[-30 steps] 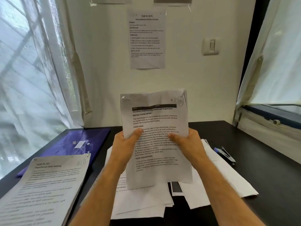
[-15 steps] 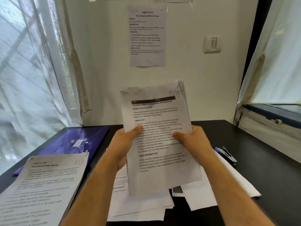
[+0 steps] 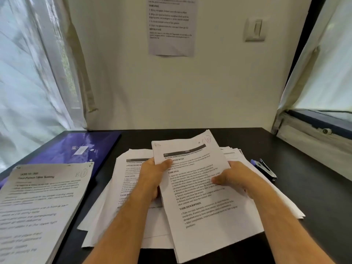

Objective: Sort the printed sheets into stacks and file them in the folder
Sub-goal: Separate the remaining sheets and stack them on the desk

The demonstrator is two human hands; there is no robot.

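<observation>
Both hands hold a printed sheet (image 3: 202,189) headed with a dark bar and sections on scene setup, task goal and task description. The left hand (image 3: 152,178) grips its left edge, thumb on the printed face near the top, fingers curled behind. The right hand (image 3: 236,178) grips the right edge, thumb lying across the numbered lines. The sheet's long axis runs from near to far, tilted so its top end points away and slightly left, with a red circled mark at the far right corner; its near end hangs toward the person. It sits low over a loose pile of papers (image 3: 129,187) spread on the black desk (image 3: 304,197). To the left lies a neat stack (image 3: 38,206) titled for a table setting, partly covering a purple folder (image 3: 76,147). A stapler (image 3: 265,169) rests right of the pile. A printed notice (image 3: 171,25) hangs on the wall.
</observation>
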